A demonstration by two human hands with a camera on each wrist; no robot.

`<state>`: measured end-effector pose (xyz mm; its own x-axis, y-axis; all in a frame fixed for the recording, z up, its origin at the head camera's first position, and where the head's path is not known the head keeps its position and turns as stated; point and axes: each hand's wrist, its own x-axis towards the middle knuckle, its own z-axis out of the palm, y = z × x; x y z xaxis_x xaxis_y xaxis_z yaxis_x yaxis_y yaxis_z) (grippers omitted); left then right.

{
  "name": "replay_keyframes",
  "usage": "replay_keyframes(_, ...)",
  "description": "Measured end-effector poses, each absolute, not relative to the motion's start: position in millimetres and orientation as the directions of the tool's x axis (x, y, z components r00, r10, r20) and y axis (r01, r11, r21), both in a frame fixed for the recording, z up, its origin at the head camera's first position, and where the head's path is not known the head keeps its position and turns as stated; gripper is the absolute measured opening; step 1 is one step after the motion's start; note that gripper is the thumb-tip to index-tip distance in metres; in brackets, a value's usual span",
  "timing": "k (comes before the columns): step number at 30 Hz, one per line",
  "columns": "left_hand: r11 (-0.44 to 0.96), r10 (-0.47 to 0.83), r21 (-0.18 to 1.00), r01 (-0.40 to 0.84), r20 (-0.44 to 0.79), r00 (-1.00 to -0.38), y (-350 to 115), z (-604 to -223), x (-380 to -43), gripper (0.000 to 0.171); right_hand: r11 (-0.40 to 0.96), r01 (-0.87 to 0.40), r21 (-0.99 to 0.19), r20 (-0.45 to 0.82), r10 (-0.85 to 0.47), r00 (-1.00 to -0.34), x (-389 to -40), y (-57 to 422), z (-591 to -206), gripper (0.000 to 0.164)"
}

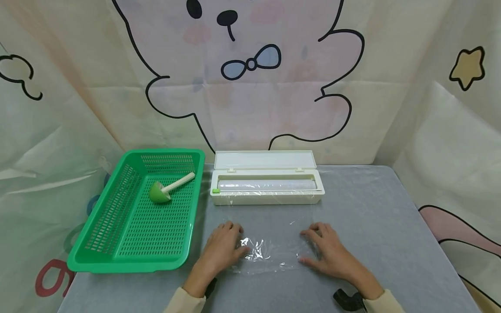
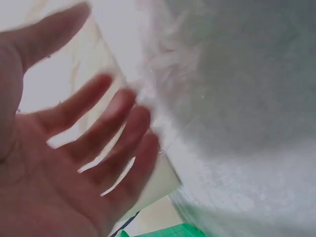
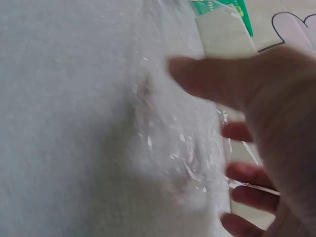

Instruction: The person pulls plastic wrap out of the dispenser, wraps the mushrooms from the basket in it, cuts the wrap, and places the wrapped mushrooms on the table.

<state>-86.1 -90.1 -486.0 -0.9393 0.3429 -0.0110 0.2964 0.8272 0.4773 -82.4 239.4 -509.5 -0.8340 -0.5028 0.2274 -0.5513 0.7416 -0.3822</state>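
Observation:
A sheet of clear cling film [image 1: 268, 254] lies on the grey table, stretching toward me from a white cling film dispenser box [image 1: 268, 198] with its lid up and a roll inside. At the sheet's left side is my left hand [image 1: 222, 248], its fingers loosely bent and the thumb apart. My right hand [image 1: 330, 254] is over the right side, thumb and fingers spread. Both wrist views show palms with nothing gripped: the left hand [image 2: 84, 148] has separated fingers, and the right hand [image 3: 276, 108] hovers by the crinkled film [image 3: 173, 138]. Whether fingertips touch the film, I cannot tell.
To the left stands a green perforated basket [image 1: 129, 266], holding a green dome-shaped tool with a white handle [image 1: 179, 182]. A small green slider [image 1: 216, 191] sits at the box's left front edge. Behind the table hangs a printed curtain [image 1: 250, 113].

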Motion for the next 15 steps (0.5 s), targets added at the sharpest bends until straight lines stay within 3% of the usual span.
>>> replay_keyframes(4,0.852,0.309,0.413,0.321,0.099,-0.946,-84.4,-495.0,-90.3,0.070,0.777,-0.517,-0.359,0.245,-0.456,-0.856,-85.3,234.1,-513.0,0.082)
replay_keyframes(9,0.894,0.331,0.293,0.340,0.081,-0.940,-83.4,-507.0,-91.5,0.107,0.794,-0.528,-0.301,0.233,-0.476,-0.848,-91.0,230.8,-517.2,0.099)
replay_keyframes(15,0.906,0.342,0.252,0.339,0.034,-0.939,-85.6,-515.3,-90.5,0.120,0.811,-0.529,-0.250,0.159,-0.505,-0.849,-91.6,229.9,-521.4,0.110)
